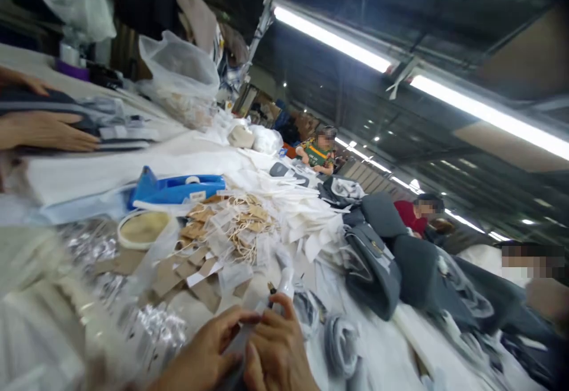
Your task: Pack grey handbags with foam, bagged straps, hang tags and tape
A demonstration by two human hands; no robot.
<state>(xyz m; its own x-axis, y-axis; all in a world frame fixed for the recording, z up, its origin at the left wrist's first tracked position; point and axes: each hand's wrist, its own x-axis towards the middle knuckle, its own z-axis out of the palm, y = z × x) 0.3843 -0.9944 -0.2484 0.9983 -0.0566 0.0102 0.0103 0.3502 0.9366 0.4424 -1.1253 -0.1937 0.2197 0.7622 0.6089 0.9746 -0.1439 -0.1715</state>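
My left hand (208, 343) and my right hand (278, 349) meet low in the middle of the view. The left thumb and fingers pinch a thin translucent plastic piece (242, 339), which runs down between both hands. My right hand's fingers are curled in against it. A slim thing with a dark, brass-coloured tip (271, 288) pokes out above the right fingers; its kind is not clear. Just beyond lie brown and white hang tags (213, 278) with a tangle of cords (251, 225). Rolled grey cloth (342, 343) sits right of my right hand.
A blue tape dispenser (178, 189) and a round shallow container (144, 229) stand left of the tags. White paper sheets (311, 219) fan out behind. Dark grey folded garments (373, 266) line the right. Another person's hands (53, 130) press dark cloth at left; several co-workers sit beyond.
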